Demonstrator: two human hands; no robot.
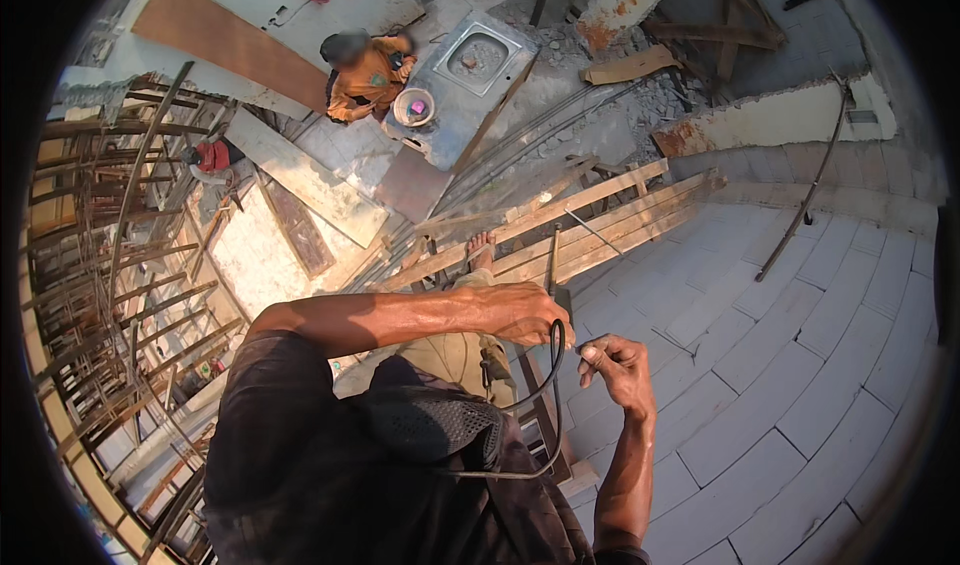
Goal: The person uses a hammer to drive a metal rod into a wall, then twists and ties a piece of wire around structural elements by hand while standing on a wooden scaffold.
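Hands: two, both bare and raised in front of the person's dark-clothed torso. The left hand [530, 315] reaches across from the left, the right hand [616, 367] comes up from below; they are near each other but apart.
Left hand: back uppermost, fingers bent and drawn together, with the cable's bend right at its fingertips; the inside of the grip is hidden, so I cannot tell how firmly it holds anything.
Right hand: fingers curled, thumb close to the forefinger; I cannot tell whether something thin is pinched there.
Cable: one black cable [560, 427], in front of the torso, doubled into one narrow loop.
Cable direction: the long axis runs outward from the torso; the rounded bend points away from the body, and two strands trail back, the lower one curving left across the clothing.
Below the hands: one foot [481, 252] beside several long wooden boards [610, 217], which slant up to the right.
Right side: one wall of pale blocks [740, 395].
Other people: two, well apart from the hands, one in an orange top [365, 80], one in a red top [212, 156].
Near the orange top: one round bucket [397, 108] and one square-rimmed sink [513, 49].
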